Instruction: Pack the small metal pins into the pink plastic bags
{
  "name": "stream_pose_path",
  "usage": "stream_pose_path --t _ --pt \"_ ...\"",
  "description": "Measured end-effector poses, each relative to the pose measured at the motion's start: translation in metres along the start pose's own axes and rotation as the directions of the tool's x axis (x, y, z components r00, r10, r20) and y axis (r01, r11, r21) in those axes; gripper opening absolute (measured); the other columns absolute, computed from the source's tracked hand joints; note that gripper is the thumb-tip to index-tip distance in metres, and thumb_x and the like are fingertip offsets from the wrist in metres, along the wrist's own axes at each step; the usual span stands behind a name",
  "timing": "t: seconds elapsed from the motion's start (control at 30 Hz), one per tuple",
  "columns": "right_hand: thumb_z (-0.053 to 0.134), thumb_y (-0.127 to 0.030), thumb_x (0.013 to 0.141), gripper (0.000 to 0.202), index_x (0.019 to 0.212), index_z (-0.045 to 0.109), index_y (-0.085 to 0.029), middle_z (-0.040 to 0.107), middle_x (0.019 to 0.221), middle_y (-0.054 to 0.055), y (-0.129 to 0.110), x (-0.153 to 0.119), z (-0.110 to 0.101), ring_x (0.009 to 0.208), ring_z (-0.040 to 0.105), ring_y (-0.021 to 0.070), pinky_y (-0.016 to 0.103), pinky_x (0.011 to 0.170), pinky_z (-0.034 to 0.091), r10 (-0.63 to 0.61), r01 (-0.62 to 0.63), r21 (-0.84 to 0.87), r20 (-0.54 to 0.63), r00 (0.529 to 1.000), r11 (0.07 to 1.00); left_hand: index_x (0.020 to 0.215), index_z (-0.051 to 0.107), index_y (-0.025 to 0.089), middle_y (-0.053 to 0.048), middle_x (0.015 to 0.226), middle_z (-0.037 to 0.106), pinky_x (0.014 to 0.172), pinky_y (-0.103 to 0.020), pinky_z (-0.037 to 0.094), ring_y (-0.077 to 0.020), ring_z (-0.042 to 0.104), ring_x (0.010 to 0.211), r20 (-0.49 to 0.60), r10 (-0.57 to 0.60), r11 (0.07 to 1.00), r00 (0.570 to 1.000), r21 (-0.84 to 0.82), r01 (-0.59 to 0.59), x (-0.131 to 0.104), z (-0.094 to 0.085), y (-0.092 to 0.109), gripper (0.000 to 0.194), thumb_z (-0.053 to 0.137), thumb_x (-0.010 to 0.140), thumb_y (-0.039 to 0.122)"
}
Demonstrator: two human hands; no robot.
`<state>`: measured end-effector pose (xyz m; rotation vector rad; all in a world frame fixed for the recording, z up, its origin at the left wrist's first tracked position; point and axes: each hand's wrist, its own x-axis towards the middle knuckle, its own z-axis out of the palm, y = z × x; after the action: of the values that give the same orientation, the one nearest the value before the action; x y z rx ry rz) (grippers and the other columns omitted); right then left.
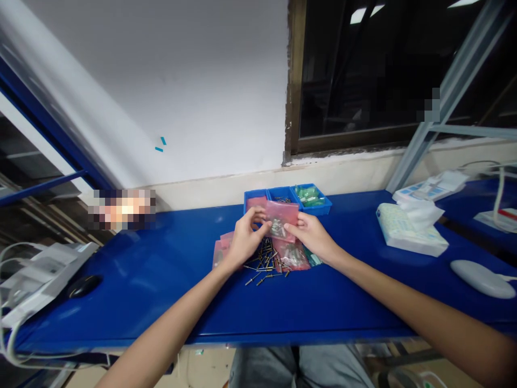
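A pink plastic bag [281,214] with small metal parts inside is held up between my two hands. My left hand [251,233] pinches its left edge, and my right hand [310,231] grips its right edge with the thumb on the front. Below them, a loose pile of rivets [264,261] lies on the blue table [169,302]. Another filled pink bag [294,255] rests right of the pile, partly over something green. More pink bags [220,251] lie to the left, partly hidden by my left hand.
Behind my hands stand blue bins [325,207], one with green packets [309,195]. A tissue pack [410,229] and a white device [482,278] lie on the right. At the left are a black mouse [84,286] and white equipment with cables [48,275].
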<state>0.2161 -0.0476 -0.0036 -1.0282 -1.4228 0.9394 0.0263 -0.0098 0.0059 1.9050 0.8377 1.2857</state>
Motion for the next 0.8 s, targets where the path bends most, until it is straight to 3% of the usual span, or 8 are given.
stream_pose_path --t 0.07,0.13,0.23,0.3,0.47,0.6,0.7,0.8 --pt "0.065 -0.034 0.083 0.022 0.097 0.063 -0.018 0.072 0.094 0.007 -0.003 -0.002 0.001 0.086 0.07 0.0232 0.041 0.076 0.06 -0.082 0.074 -0.09 -0.086 0.993 0.993 0.119 0.052 0.018 -0.008 0.1 0.059 0.075 -0.033 0.048 -0.0172 0.057 0.08 -0.032 0.168 0.961 0.985 0.226 -0.157 -0.004 0.001 0.004 0.038 0.068 0.087 0.029" --pt "0.063 -0.035 0.086 0.02 0.098 0.062 -0.019 0.072 0.096 0.007 -0.007 -0.006 0.003 0.088 0.07 0.0241 0.04 0.076 0.061 -0.141 0.123 -0.145 -0.126 0.982 0.982 0.125 0.049 0.019 -0.008 0.101 0.057 0.08 -0.034 0.049 -0.0189 0.057 0.085 0.074 0.276 0.893 0.958 0.348 -0.284 -0.008 0.001 0.008 0.045 0.069 0.087 0.032" --pt "0.063 -0.036 0.087 0.026 0.108 0.061 -0.02 0.071 0.102 0.007 -0.009 -0.01 0.006 0.094 0.07 0.0251 0.04 0.079 0.061 -0.174 0.163 -0.122 -0.091 0.981 0.979 0.13 0.048 0.021 -0.01 0.115 0.054 0.091 -0.038 0.049 -0.0243 0.054 0.105 0.31 0.317 0.821 0.896 0.383 -0.423 -0.013 0.002 0.013 0.048 0.068 0.088 0.032" --pt "0.063 -0.038 0.089 0.032 0.115 0.06 -0.02 0.071 0.104 0.008 -0.007 -0.012 0.006 0.096 0.07 0.0255 0.04 0.082 0.06 -0.186 0.179 -0.112 -0.055 0.981 0.977 0.133 0.047 0.02 -0.012 0.121 0.051 0.096 -0.04 0.047 -0.0254 0.051 0.114 0.352 0.318 0.8 0.88 0.399 -0.448 -0.014 0.003 0.013 0.045 0.063 0.091 0.025" --pt "0.056 -0.04 0.094 0.037 0.126 0.059 -0.023 0.063 0.123 0.01 -0.006 -0.011 0.002 0.109 0.064 0.0262 0.04 0.084 0.059 -0.266 0.254 -0.243 -0.015 0.964 0.936 0.124 0.054 0.019 -0.011 0.114 0.056 0.095 -0.038 0.049 -0.0214 0.055 0.109 0.287 0.326 0.838 0.901 0.354 -0.415 -0.011 0.002 0.008 0.031 0.045 0.096 0.01" --pt "0.063 -0.032 0.088 0.054 0.14 0.047 -0.025 0.048 0.142 0.013 -0.02 -0.009 -0.005 0.126 0.051 0.0286 0.047 0.097 0.052 -0.465 0.39 -0.487 -0.039 0.884 0.782 0.111 0.064 0.019 -0.008 0.104 0.061 0.091 -0.041 0.051 -0.0223 0.059 0.101 0.205 0.295 0.893 0.933 0.287 -0.346 -0.007 -0.001 0.009 0.03 0.05 0.088 0.006" --pt "0.063 -0.025 0.088 0.033 0.121 0.061 -0.023 0.061 0.125 0.009 -0.026 -0.01 -0.004 0.119 0.054 0.027 0.049 0.102 0.045 -0.533 0.49 -0.589 0.114 0.838 0.643 0.114 0.062 0.02 -0.007 0.105 0.064 0.09 -0.04 0.051 -0.0205 0.061 0.097 0.138 0.223 0.959 0.965 0.146 -0.242 -0.004 -0.002 0.011 0.03 0.053 0.088 0.008" --pt "0.057 -0.022 0.091 0.01 0.097 0.065 -0.021 0.069 0.096 0.005 -0.024 -0.008 0.002 0.095 0.063 0.0222 0.042 0.087 0.051 -0.483 0.445 -0.565 0.093 0.871 0.694 0.126 0.054 0.021 -0.008 0.109 0.063 0.086 -0.035 0.053 -0.0182 0.062 0.093 0.054 0.132 0.99 0.99 -0.052 -0.13 0.001 -0.003 0.012 0.037 0.058 0.089 0.015"
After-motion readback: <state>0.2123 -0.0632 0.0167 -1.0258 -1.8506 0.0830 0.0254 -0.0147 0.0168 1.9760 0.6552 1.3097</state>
